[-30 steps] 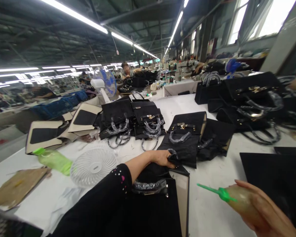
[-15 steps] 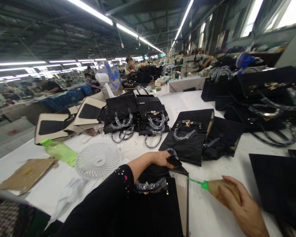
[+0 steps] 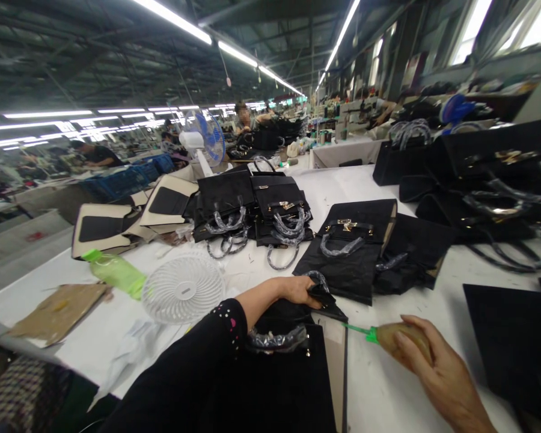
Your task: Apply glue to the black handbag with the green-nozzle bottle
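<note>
My left hand (image 3: 300, 290) is closed on a folded black flap at the top of the black handbag piece (image 3: 293, 373) that lies in front of me. A wrapped handle (image 3: 277, 338) rests on that piece. My right hand (image 3: 437, 367) grips a tan squeeze bottle (image 3: 403, 341) with a green nozzle (image 3: 358, 330). The nozzle tip touches the pale inner edge of the bag piece, just below the flap.
On the white table (image 3: 379, 391) lie a white fan guard (image 3: 183, 287), a green bottle (image 3: 116, 272), cardboard (image 3: 58, 308), stacks of black handbags (image 3: 256, 210) and a flat black bag (image 3: 349, 246). A black panel (image 3: 514, 343) is at right. People work at far tables.
My right hand has brought the squeeze bottle left and up, so its green nozzle now reaches the bag piece's edge. My left hand has stayed on the flap.
</note>
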